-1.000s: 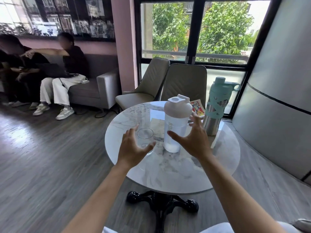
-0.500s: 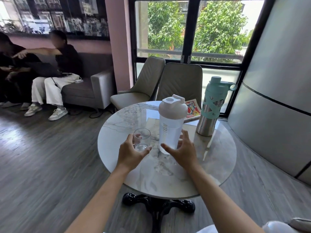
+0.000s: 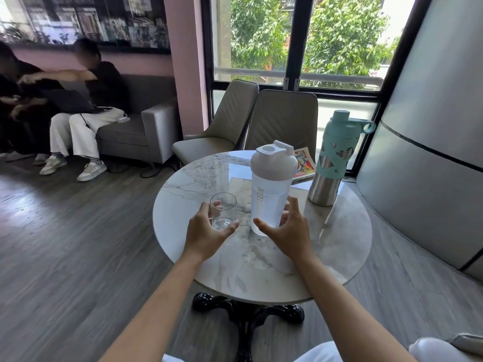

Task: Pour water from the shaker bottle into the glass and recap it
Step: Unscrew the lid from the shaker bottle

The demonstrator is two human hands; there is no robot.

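Hands first: we count two, both bare, both reaching over one round white marble table (image 3: 183, 226). Our left hand (image 3: 206, 232) curves loosely around one small clear drinking glass (image 3: 223, 211), fingers spread wide; whether the skin touches the glass we cannot tell. Our right hand (image 3: 288, 231) is also spread wide, cupped at the base of one tall translucent shaker bottle with a white flip-top lid (image 3: 271, 189), thumb before it and fingers to its right, not clamped on it. This bottle stands upright near the table's middle, lid on, just right of the glass. Behind it to the right stands one steel flask with a mint-green cap and sleeve (image 3: 333, 163), and one colourful booklet (image 3: 303, 163) lies between them at the far edge. Two grey chairs (image 3: 282, 118) face the table, and two people sit on one grey sofa (image 3: 146, 131).
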